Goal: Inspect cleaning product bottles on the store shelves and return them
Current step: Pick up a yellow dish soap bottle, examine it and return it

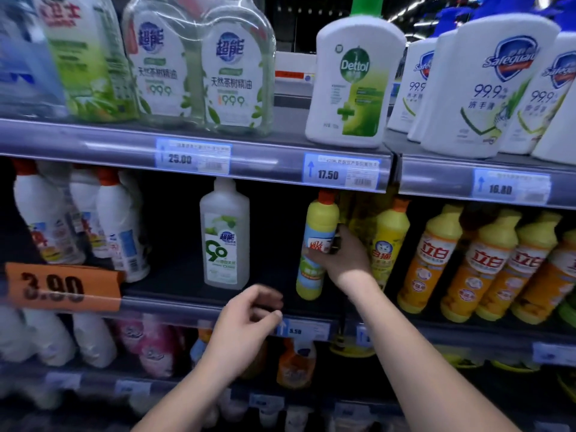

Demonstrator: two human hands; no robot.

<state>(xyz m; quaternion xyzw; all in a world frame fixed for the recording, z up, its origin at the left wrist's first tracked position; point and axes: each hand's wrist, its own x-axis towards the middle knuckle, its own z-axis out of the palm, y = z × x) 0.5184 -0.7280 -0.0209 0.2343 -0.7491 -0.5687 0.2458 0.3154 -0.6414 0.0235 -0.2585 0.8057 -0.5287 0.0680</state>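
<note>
Middle shelf (174, 305): right hand (346, 260) clamps yellow bottle (321, 218) mid-body; left hand (240, 332) loose, seemingly empty.

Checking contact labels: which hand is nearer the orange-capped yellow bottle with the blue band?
Right. The right hand grips the yellow bottle round its middle; the left hand hangs lower left of it, apart, holding nothing.
</note>
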